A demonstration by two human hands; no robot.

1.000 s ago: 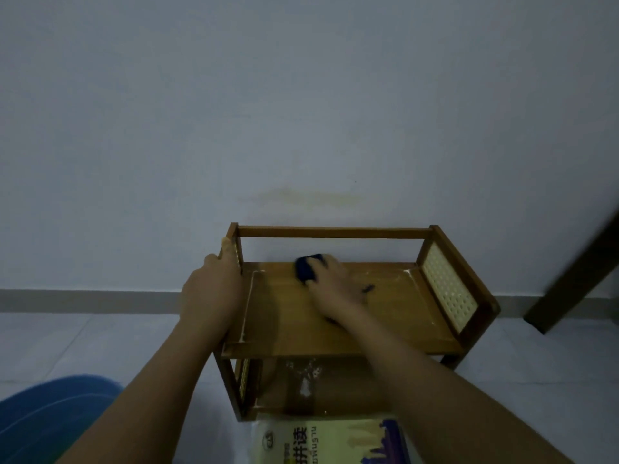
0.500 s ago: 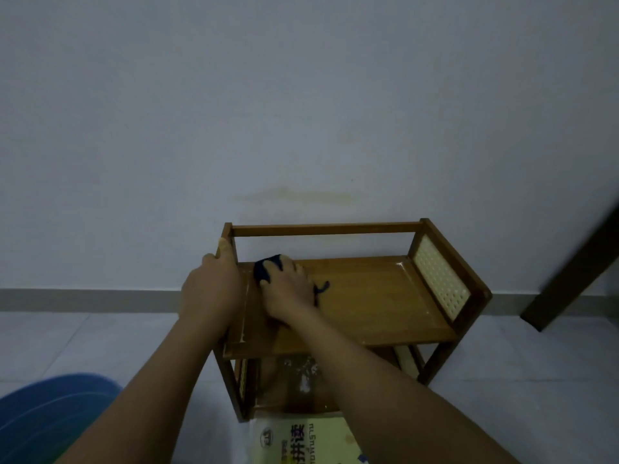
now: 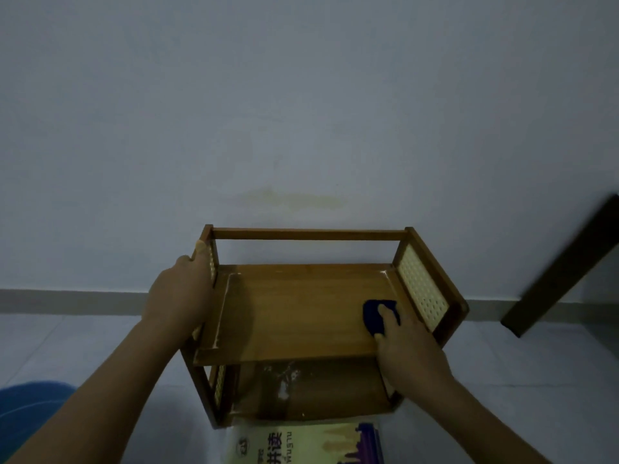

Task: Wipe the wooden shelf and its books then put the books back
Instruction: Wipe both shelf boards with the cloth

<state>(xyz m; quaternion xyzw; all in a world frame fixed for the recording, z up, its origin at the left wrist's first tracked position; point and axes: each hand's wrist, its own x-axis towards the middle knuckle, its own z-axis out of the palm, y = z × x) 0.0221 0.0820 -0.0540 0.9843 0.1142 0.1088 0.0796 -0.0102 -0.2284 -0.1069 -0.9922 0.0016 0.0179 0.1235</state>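
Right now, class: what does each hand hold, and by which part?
The left hand grips the wooden shelf by its left side panel. The right hand presses a dark blue cloth from above against the top board.

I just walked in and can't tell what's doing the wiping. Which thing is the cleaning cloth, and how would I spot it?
Find the small two-tier wooden shelf standing on the floor against the pale wall. On its top board, at the right end beside the cream perforated side panel, the right hand presses down a small dark blue cloth. It is the only dark blue, soft thing on that brown board.
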